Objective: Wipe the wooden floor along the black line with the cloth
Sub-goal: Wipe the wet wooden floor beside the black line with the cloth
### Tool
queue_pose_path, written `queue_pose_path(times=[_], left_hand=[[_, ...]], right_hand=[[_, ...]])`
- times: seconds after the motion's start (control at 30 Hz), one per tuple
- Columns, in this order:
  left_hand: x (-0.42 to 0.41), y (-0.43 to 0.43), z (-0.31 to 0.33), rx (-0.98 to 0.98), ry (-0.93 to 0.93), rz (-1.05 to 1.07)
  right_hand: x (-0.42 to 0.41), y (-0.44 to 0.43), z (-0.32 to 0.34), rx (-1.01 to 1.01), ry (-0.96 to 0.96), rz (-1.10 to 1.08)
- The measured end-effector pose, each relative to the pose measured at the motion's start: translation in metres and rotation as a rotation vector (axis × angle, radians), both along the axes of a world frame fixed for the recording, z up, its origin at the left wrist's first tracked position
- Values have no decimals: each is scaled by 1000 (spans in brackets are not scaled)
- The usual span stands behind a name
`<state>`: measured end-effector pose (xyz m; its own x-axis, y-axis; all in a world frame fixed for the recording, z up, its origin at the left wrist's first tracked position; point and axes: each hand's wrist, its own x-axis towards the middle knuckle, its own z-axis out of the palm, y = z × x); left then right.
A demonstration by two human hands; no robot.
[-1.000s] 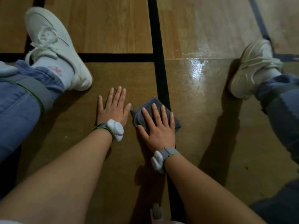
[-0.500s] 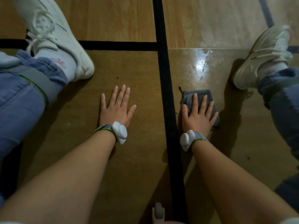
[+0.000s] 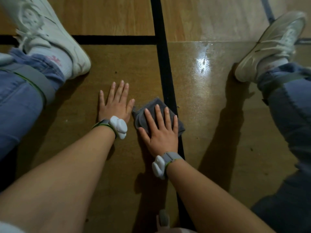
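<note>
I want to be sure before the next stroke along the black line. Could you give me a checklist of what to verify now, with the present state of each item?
1. Right hand pressed flat on the grey cloth: ok.
2. Cloth overlaps the black line: ok, its right part covers the line.
3. Left hand flat on the wooden floor, off the cloth: ok, though the thumb is close to the cloth's corner.
4. Line ahead of the cloth free of feet: ok, the left shoe and right shoe stand to the sides.
5. Cloth damp enough: cannot tell.
</note>
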<state>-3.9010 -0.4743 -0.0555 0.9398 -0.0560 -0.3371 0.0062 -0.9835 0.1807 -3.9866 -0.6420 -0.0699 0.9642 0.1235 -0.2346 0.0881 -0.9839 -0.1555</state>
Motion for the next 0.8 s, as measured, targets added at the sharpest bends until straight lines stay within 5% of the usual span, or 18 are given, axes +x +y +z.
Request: queue_pose_path(times=[0.13,0.4,0.8], left_hand=[[-26,-6,5,-15,-18,-10],[-64,-11,-1,41,29,-36],[-56,-10,-2,40,99,-48]], right_hand=[[3,-26,5,-41,10,-19],[11,-94,22,16,144,-465],[21,-94,30,38,231,-450]])
